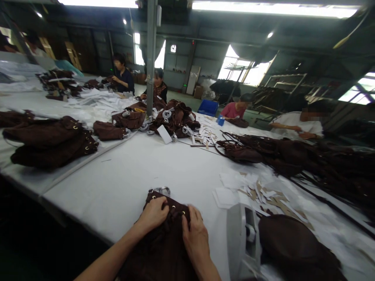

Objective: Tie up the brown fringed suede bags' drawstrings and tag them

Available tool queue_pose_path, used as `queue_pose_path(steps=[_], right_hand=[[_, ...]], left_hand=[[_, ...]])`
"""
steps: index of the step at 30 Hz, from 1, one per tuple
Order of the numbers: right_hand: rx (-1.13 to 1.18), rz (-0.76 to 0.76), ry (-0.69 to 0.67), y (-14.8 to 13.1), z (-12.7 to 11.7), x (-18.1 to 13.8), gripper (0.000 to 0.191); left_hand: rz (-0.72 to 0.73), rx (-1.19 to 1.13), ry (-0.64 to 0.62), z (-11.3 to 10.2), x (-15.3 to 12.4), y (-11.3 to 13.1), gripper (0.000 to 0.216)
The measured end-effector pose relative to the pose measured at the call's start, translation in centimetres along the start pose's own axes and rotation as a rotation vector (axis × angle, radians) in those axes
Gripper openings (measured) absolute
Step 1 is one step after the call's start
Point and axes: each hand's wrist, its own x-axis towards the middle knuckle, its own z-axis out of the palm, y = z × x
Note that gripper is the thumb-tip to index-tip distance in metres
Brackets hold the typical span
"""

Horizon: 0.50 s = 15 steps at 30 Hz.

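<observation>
Together we pinch the brown bag (164,242) at its eyelet edge, our left hand (154,214) and right hand (195,236) both closed on it at the near edge of the white surface (164,164), beside a tape dispenser (243,238).

Factory workshop for bag-making — long white tables (164,171) carried heaps of brown bags (49,142), paper scraps (258,191) and seated workers (123,74) under strip lights (272,8) — metal walls behind.
</observation>
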Motion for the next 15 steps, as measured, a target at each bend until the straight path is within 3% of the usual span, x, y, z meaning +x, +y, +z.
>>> queue_pose_path(steps=[4,10,13,15], right_hand=[[-0.093,-0.045,-0.059,1.7,2.3,-0.7,0.037],[-0.025,-0.054,0.007,1.9,2.5,-1.3,0.032],[-0.002,-0.059,0.026,2.2,2.3,-1.3,0.031],[0.004,-0.066,0.028,2.3,2.3,-1.4,0.031]], left_hand=[[-0.077,-0.214,-0.022,-0.4,0.6,-1.3,0.01],[-0.169,-0.557,-0.24,-1.3,0.0,-1.4,0.022],[-0.177,-0.612,-0.313,-1.9,-0.3,-1.3,0.029],[-0.127,-0.516,-0.371,-2.4,-0.5,-1.1,0.027]])
